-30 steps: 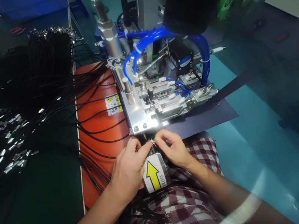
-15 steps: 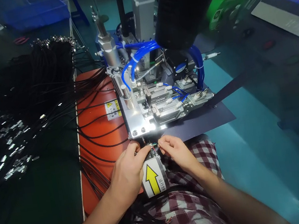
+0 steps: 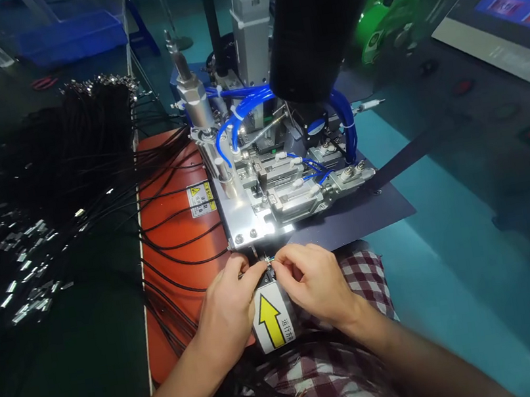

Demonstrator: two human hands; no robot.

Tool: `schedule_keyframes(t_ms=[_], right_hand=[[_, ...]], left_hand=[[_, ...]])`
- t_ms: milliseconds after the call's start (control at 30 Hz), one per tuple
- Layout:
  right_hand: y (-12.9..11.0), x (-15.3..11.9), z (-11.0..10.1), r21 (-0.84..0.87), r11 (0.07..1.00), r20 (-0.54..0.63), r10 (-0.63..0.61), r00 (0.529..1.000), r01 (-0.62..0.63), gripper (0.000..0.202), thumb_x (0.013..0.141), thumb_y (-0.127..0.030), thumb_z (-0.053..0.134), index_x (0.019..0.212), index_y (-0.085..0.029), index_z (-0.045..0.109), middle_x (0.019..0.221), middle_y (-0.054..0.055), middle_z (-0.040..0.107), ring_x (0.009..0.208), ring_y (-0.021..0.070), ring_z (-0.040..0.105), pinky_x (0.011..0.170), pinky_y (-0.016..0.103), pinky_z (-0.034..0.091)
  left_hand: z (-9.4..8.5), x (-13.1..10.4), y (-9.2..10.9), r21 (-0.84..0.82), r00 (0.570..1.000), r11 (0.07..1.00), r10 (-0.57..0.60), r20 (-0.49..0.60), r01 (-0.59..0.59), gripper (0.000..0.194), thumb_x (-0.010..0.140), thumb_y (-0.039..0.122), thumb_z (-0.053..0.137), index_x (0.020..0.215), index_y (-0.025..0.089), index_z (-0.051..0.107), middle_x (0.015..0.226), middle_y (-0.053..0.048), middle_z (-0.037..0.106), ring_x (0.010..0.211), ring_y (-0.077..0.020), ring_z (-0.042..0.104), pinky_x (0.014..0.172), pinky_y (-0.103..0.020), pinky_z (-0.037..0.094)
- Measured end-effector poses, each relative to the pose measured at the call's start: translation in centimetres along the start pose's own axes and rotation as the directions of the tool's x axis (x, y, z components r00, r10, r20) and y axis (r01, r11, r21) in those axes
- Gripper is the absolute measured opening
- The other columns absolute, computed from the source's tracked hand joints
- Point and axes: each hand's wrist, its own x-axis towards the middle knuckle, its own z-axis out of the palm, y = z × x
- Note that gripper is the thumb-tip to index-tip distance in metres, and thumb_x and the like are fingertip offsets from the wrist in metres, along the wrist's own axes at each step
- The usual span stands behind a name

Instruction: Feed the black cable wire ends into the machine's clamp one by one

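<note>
At the front edge of the metal machine [image 3: 289, 195], my left hand [image 3: 227, 297] is closed, its thumb and forefinger pinching the end of some thin wires [image 3: 268, 261]. From the right, my right hand [image 3: 314, 277] pinches at the same wires, its fingertips almost meeting the left ones. The wires are tiny, and the fingers hide most of them. Just below the fingertips lies a dark metal fixture [image 3: 267, 279]. A white label with a yellow arrow [image 3: 270, 320] covers the rounded part in front of it.
Black cables [image 3: 182, 244] run across the orange board [image 3: 161, 207] into the machine's left side. A pile of black cables with shiny ends [image 3: 72, 141] lies further left. A screen panel [image 3: 506, 10] stands at right. More cables [image 3: 268, 390] rest on the checked cloth [image 3: 321, 376].
My right hand has moved left and inward, its fingertips now at the wires beside my left thumb. My left hand stays almost where it was. The view has shifted slightly.
</note>
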Motion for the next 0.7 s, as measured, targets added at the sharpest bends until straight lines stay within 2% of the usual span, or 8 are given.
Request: schedule_keyframes(t_ms=[100, 233, 333, 367, 433, 500, 533, 700], right_hand=[[0.2, 0.0, 0.2, 0.032, 0.999, -0.003, 0.023, 1.0, -0.023, 0.017, 0.086, -0.019, 0.049, 0.069, -0.02, 0.054, 0.06, 0.0, 0.057, 0.056, 0.0142, 0.048, 0.06, 0.028, 0.03], [0.2, 0.2, 0.0, 0.022, 1.0, 0.017, -0.014, 1.0, 0.013, 0.017, 0.085, -0.019, 0.049, 0.069, -0.019, 0.055, 0.061, 0.0, 0.057, 0.056, 0.0138, 0.045, 0.061, 0.029, 0.03], [0.7, 0.5, 0.2, 0.175, 0.98, 0.054, 0.083, 0.995, -0.091, 0.017, 0.084, -0.021, 0.05, 0.068, -0.019, 0.054, 0.06, -0.001, 0.052, 0.056, 0.013, 0.043, 0.057, 0.028, 0.03], [0.9, 0.6, 0.4, 0.284, 0.944, 0.093, 0.147, 0.985, -0.168, 0.017, 0.084, -0.023, 0.05, 0.067, -0.019, 0.053, 0.058, -0.002, 0.049, 0.054, 0.0125, 0.041, 0.055, 0.027, 0.03], [1.5, 0.7, 0.8, 0.504, 0.798, 0.212, 0.256, 0.943, -0.33, 0.019, 0.083, -0.029, 0.052, 0.067, -0.019, 0.051, 0.054, -0.004, 0.043, 0.05, 0.0113, 0.038, 0.049, 0.025, 0.029], [2.0, 0.6, 1.1, 0.608, 0.672, 0.304, 0.296, 0.905, -0.424, 0.022, 0.081, -0.034, 0.054, 0.067, -0.018, 0.052, 0.053, -0.005, 0.04, 0.047, 0.0104, 0.036, 0.045, 0.023, 0.028], [2.1, 0.6, 1.1, 0.611, 0.66, 0.315, 0.304, 0.899, -0.437, 0.023, 0.08, -0.036, 0.055, 0.068, -0.017, 0.053, 0.053, -0.005, 0.041, 0.047, 0.0103, 0.036, 0.045, 0.023, 0.029], [1.3, 0.5, 0.7, 0.387, 0.859, 0.151, 0.298, 0.942, -0.334, 0.021, 0.085, -0.035, 0.051, 0.083, -0.018, 0.062, 0.057, -0.003, 0.05, 0.052, 0.0116, 0.044, 0.051, 0.023, 0.033]], left_hand=[[0.1, -0.1, -0.1, -0.002, 1.0, 1.0, 0.005, -0.01, -0.005, 0.035, 0.085, 0.008, 0.039, 0.11, 0.014, 0.062, 0.088, -0.009, 0.052, 0.076, -0.0199, 0.056, 0.065, -0.032, 0.051], [0.2, 0.0, -0.2, -0.002, 1.0, 1.0, 0.009, -0.015, -0.009, 0.034, 0.085, 0.008, 0.04, 0.11, 0.013, 0.062, 0.088, -0.009, 0.052, 0.077, -0.0208, 0.057, 0.065, -0.032, 0.051], [0.2, 0.0, -0.3, -0.012, 1.0, 1.0, 0.009, -0.01, -0.009, 0.033, 0.085, 0.008, 0.042, 0.111, 0.013, 0.062, 0.089, -0.009, 0.053, 0.078, -0.0209, 0.057, 0.066, -0.032, 0.051], [0.2, 0.0, -0.3, -0.021, 1.0, 1.0, 0.009, -0.011, -0.01, 0.032, 0.085, 0.008, 0.042, 0.11, 0.013, 0.062, 0.089, -0.009, 0.053, 0.078, -0.0208, 0.057, 0.067, -0.032, 0.051], [0.1, 0.0, -0.3, -0.042, 1.0, 0.999, 0.007, -0.021, -0.008, 0.029, 0.085, 0.008, 0.042, 0.107, 0.012, 0.062, 0.089, -0.009, 0.055, 0.079, -0.0206, 0.057, 0.069, -0.033, 0.051], [0.0, 0.0, -0.2, -0.048, 1.0, 0.999, -0.002, -0.024, 0.001, 0.027, 0.085, 0.009, 0.043, 0.103, 0.011, 0.062, 0.089, -0.009, 0.056, 0.078, -0.0204, 0.057, 0.069, -0.032, 0.051], [-0.1, 0.0, -0.1, -0.039, 1.0, 0.999, -0.006, -0.019, 0.006, 0.026, 0.085, 0.008, 0.043, 0.103, 0.011, 0.062, 0.088, -0.009, 0.056, 0.078, -0.0204, 0.058, 0.069, -0.032, 0.051], [-0.3, 0.1, 0.2, 0.042, 1.0, 0.999, -0.016, 0.016, 0.015, 0.032, 0.082, 0.005, 0.042, 0.106, 0.011, 0.062, 0.089, -0.01, 0.055, 0.078, -0.0217, 0.058, 0.066, -0.033, 0.052]])
